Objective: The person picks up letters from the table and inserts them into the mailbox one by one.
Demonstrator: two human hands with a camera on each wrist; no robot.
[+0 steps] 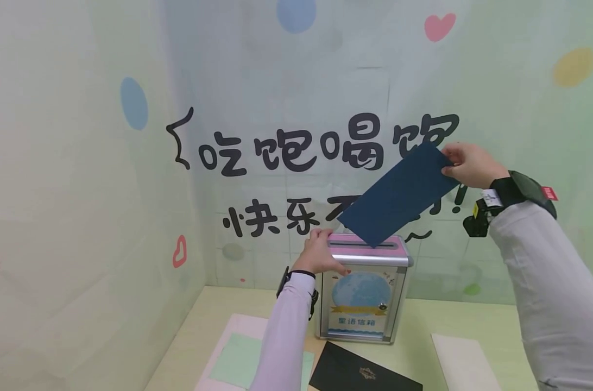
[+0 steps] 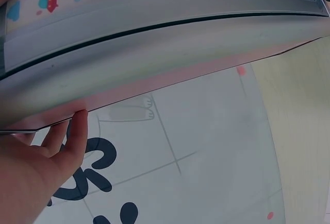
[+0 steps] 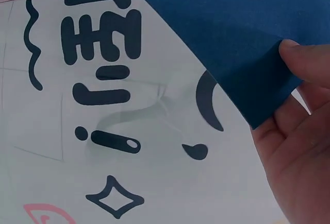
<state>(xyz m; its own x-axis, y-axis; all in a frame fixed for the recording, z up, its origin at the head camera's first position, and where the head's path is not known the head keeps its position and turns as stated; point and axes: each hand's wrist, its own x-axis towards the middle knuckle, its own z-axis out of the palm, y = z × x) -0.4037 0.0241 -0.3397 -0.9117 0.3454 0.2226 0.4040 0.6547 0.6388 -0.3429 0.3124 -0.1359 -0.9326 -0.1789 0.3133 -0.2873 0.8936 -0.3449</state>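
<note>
The envelope [image 1: 399, 195] is dark blue, the box lid [image 1: 367, 253] pink and silver.

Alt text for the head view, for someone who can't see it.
A person's right hand pinches a blue paper, its lower corner at the slot of a pink-topped box. The left hand grips the box's top left. A black paper and pale sheets lie on the table.

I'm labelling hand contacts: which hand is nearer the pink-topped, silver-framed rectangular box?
Left. The left hand holds the box at the left end of its top; the right hand is higher, off to the right, pinching a dark-blue paper rectangle by its upper end.
</note>
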